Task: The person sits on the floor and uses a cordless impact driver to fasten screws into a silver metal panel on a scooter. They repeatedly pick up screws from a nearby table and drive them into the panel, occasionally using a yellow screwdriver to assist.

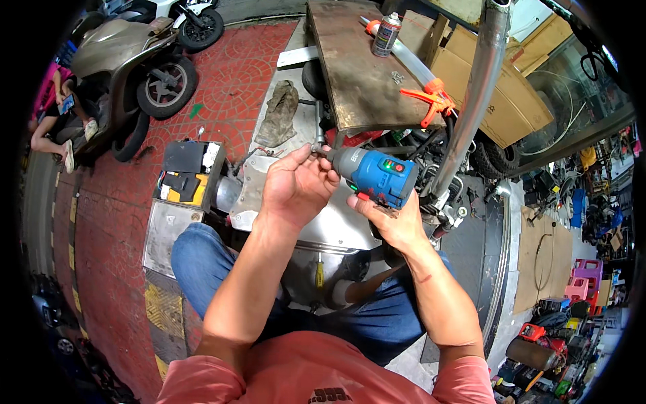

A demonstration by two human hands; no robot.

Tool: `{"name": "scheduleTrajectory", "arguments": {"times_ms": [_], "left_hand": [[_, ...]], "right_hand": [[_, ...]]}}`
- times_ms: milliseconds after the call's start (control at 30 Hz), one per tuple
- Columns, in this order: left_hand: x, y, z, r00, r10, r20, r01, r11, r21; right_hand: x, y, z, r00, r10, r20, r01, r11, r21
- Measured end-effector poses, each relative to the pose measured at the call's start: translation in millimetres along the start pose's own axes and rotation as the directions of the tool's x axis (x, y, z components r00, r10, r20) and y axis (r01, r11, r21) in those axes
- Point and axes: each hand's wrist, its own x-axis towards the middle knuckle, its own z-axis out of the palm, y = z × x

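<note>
A blue and grey cordless impact driver (383,176) lies level in front of me, its nose pointing left. My right hand (397,222) is wrapped round its handle from below. At the nose, the curled fingers of my left hand (296,185) pinch a small metal piece (316,149); whether it is a bolt or a socket I cannot tell. Small lights glow on the driver's back. Beneath both hands lies a shiny bare metal panel (336,222). A yellow-handled screwdriver (319,273) is below it, between my knees.
A worn workbench (363,81) ahead bears a spray can (387,35) and an orange caulking gun (428,101). A thick metal tube (479,87) slants up at the right. An open battery box (192,174) stands left. A crumpled cloth (278,114) lies ahead; a scooter (121,60) is beyond.
</note>
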Motion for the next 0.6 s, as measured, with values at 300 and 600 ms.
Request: {"name": "scheduleTrajectory", "arguments": {"times_ms": [300,600], "left_hand": [[3,-13,-20,0.981,0.051,-0.186,-0.008,0.975,0.223],[-29,-101,-104,0.873,-0.062,-0.484,0.07,0.998,-0.002]], "right_hand": [[3,21,-10,0.984,-0.175,0.025,0.171,0.908,-0.383],[-30,47,-35,0.947,0.16,0.277,0.073,0.736,-0.673]]}}
